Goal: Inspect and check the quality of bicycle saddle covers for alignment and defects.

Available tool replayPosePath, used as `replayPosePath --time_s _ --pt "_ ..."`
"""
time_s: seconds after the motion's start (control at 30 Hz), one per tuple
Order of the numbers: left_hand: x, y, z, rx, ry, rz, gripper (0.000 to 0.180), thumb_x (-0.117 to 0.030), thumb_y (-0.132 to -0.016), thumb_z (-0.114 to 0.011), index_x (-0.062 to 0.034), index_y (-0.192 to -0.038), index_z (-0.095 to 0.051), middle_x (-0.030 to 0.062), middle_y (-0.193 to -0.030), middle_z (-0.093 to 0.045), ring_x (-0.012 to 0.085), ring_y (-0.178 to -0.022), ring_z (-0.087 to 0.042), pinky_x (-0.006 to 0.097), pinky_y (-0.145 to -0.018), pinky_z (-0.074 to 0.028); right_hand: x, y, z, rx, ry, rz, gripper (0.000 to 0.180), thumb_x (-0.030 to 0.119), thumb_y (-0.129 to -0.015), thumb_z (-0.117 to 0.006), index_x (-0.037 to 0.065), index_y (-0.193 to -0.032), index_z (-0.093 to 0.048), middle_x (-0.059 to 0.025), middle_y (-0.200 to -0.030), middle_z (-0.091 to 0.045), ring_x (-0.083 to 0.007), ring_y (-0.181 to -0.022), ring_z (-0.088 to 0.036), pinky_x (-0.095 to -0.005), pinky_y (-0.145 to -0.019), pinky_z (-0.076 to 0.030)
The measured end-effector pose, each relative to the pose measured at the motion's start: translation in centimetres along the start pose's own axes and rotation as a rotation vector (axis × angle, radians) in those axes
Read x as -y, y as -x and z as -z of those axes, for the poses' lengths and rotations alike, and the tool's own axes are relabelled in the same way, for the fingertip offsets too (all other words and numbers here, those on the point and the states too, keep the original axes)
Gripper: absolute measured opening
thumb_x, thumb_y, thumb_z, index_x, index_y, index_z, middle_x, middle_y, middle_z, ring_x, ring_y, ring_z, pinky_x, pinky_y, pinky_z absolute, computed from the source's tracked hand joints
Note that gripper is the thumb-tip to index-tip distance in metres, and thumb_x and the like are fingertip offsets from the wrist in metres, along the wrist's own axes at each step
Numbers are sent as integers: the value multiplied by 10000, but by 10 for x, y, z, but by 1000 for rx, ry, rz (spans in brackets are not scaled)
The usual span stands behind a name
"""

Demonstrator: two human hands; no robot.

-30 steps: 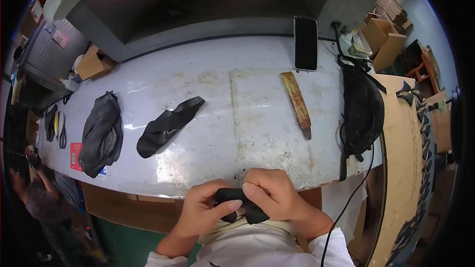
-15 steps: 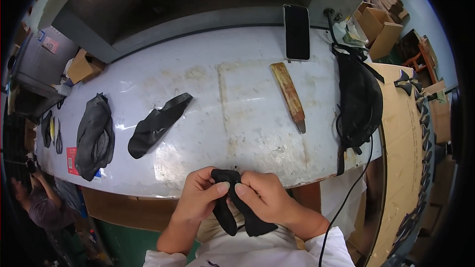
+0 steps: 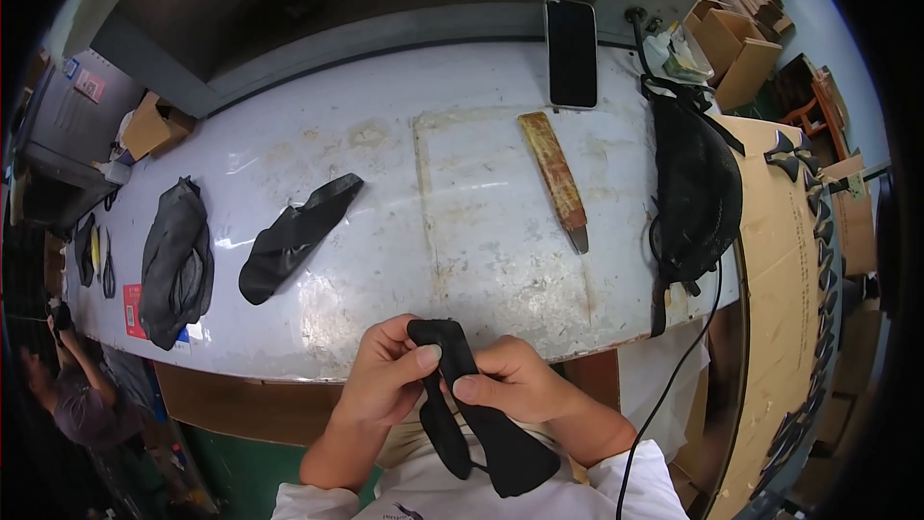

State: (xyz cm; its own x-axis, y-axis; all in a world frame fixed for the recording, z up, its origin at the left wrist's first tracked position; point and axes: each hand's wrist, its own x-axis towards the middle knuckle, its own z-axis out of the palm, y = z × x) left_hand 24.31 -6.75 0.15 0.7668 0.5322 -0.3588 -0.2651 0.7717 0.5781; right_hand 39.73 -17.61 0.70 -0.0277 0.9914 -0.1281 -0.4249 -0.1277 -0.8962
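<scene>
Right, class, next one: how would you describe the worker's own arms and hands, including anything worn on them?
The left hand and right hand are bare, with no glove, ring or watch showing. The left sleeve and right sleeve are white, leaving the forearms uncovered. A thin black cable crosses the right sleeve.

Matt, cloth-like strip (image 3: 507, 445), glossy tabletop (image 3: 496, 265)

shirt (image 3: 456, 506) — white | sleeves (image 3: 643, 483) — short, loose, white | small dark print (image 3: 408, 510) on front | fingers (image 3: 412, 364) bare
</scene>
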Motion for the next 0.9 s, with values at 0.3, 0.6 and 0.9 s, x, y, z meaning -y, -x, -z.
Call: replayPosePath --time_s 0.3,0.6,0.9 --pt "-7 1 -1 -98 -83 -43 136 -58 -867 -710 0 -965 -635 74 -837 -687 138 -698 -649 259 -649 -537 -8 1 13 230 308 -59 170 151 -887 -719 1 -959 -684 -49 -657 -630 -121 -575 -604 -279 -540 -451" --pt "-12 5 4 -123 -97 -105 166 -104 -875 -711 -2 -982 -635 83 -846 -691 142 -722 -656 278 -659 -537 -17 6 15 284 266 -36 304 252 -916 -705 4 -765 -612 -44 -571 -525 -110 -488 -448 -298 -474 -364" --pt "-19 5 15 -113 -58 -193 174 -127 -879 -698 -11 -977 -613 92 -865 -689 157 -715 -664 293 -647 -557 -12 8 17 352 297 -4 425 284 -937 -671 24 -645 -504 -37 -501 -440 -134 -457 -405 -324 -460 -333"
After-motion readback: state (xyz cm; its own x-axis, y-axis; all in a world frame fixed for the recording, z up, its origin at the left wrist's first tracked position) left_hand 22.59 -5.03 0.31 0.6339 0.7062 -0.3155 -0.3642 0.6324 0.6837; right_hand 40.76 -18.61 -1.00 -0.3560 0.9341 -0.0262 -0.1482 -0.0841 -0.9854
